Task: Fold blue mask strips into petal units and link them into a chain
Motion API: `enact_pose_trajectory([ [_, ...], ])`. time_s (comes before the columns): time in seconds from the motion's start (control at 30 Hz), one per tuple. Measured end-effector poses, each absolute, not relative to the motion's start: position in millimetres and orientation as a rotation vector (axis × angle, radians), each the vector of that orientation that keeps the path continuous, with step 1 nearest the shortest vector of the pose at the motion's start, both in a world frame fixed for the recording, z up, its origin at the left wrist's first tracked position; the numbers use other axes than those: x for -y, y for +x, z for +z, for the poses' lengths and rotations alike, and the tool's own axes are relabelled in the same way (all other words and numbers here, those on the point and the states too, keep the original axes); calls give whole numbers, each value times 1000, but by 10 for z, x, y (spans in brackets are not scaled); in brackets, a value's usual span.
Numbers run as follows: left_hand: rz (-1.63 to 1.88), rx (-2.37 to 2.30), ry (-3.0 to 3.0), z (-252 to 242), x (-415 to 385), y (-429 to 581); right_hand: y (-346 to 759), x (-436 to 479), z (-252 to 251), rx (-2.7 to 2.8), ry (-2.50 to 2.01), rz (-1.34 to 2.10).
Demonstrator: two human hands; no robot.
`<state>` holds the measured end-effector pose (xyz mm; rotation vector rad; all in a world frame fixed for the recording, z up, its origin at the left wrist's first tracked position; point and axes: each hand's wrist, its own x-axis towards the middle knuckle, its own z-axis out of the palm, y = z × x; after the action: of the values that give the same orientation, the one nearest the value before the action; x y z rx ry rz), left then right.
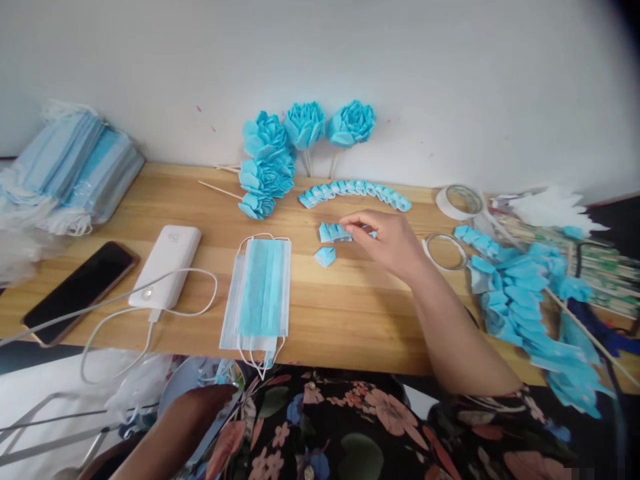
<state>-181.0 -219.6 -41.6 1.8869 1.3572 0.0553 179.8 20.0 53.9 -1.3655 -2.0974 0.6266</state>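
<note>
My right hand (383, 239) is over the middle of the wooden table. Its thumb and forefinger are pinched at the right part of a short row of folded light-blue petals (331, 232), and the fingers hide some of that row. Just below lies a single folded blue petal (325, 257). Behind the hand, a longer curved strip of folded petals (356, 189) rests on the wood. My left forearm (175, 433) reaches up from the lower left, and its hand is hidden around the table's front edge. Left of the petals lies a small stack of face masks (263, 287).
Blue flowers on sticks (305, 127) stand by the wall. A large mask pile (75, 160), a phone (83, 290) and a white power bank (165, 267) with a cable occupy the left. Tape rolls (460, 201) and blue petal strips (515, 300) lie right.
</note>
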Motion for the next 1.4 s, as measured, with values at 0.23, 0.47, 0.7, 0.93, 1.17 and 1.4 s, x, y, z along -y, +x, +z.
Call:
enact_pose_trajectory([
  [0.23, 510, -1315, 2181, 757, 1456, -1288, 1959, -544, 313, 2203, -1426, 352],
  [0.47, 475, -1258, 2360, 721, 235, -475, 1825, -696, 271, 2168, -1467, 434],
  [0.7, 294, -1396, 2377, 420, -269, -345, 1636, -799, 242, 2429, -1335, 539],
  [0.93, 244, -1409, 2384, 329, -320, -309, 1700, -835, 197, 2387, -1238, 792],
  [1.17, 205, -1409, 2403, 293, -392, -129, 1993, -593, 336, 1901, -1227, 941],
  [1.4, 154, -1417, 2376, 241, -388, 3, 2014, -475, 286, 1749, -1220, 965],
])
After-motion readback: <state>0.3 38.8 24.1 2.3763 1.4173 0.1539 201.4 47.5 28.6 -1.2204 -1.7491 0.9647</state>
